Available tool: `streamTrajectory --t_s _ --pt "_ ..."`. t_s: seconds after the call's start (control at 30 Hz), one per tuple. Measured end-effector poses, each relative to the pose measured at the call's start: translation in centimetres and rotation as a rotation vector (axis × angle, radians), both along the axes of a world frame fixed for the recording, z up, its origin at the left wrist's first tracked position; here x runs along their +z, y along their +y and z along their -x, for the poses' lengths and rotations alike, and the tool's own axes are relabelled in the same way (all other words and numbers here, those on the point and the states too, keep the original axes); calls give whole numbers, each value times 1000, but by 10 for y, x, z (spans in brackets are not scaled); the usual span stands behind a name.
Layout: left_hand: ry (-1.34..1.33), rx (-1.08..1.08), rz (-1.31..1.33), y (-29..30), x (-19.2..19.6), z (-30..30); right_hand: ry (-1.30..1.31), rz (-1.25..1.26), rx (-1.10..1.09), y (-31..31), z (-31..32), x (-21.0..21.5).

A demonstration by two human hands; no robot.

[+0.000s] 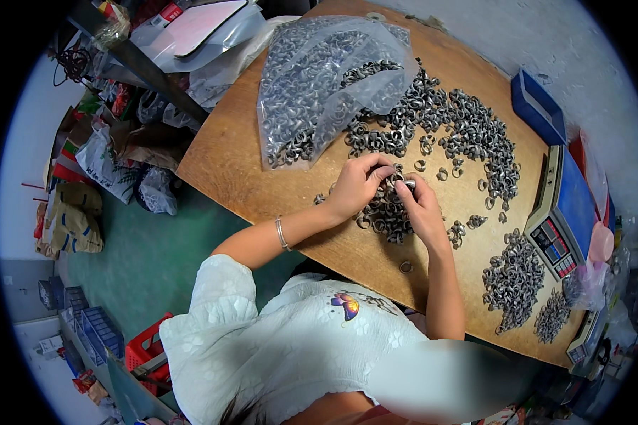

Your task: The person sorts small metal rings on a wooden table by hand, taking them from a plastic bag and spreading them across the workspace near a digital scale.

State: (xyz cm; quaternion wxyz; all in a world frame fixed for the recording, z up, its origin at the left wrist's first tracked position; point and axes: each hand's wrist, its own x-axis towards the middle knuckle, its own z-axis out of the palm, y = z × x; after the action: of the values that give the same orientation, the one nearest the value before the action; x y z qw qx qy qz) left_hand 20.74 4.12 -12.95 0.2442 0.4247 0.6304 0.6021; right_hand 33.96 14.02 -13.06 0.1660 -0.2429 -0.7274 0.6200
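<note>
Wooden table [241, 163], left hand [356, 185] and right hand [420, 205] together, pinching metal rings [395, 178]

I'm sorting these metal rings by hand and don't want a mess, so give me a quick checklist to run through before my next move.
1. Both hands on the piece: left hand and right hand meet over one ring: ok.
2. Grip firmness: cannot tell.
3. Loose rings away from the table edge: ok.
4. Plastic bag lying flat on the table: ok.
5. Scale free of rings: ok.
</note>
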Motion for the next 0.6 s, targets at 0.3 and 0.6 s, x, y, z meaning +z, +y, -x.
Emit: streamTrajectory --t_s 0.3,0.6 --pt "330 57 -316 3 -12 0 91 318 4 -2 3 4" --pt "573 -125 -590 3 -22 18 105 375 -10 -1 -3 14"
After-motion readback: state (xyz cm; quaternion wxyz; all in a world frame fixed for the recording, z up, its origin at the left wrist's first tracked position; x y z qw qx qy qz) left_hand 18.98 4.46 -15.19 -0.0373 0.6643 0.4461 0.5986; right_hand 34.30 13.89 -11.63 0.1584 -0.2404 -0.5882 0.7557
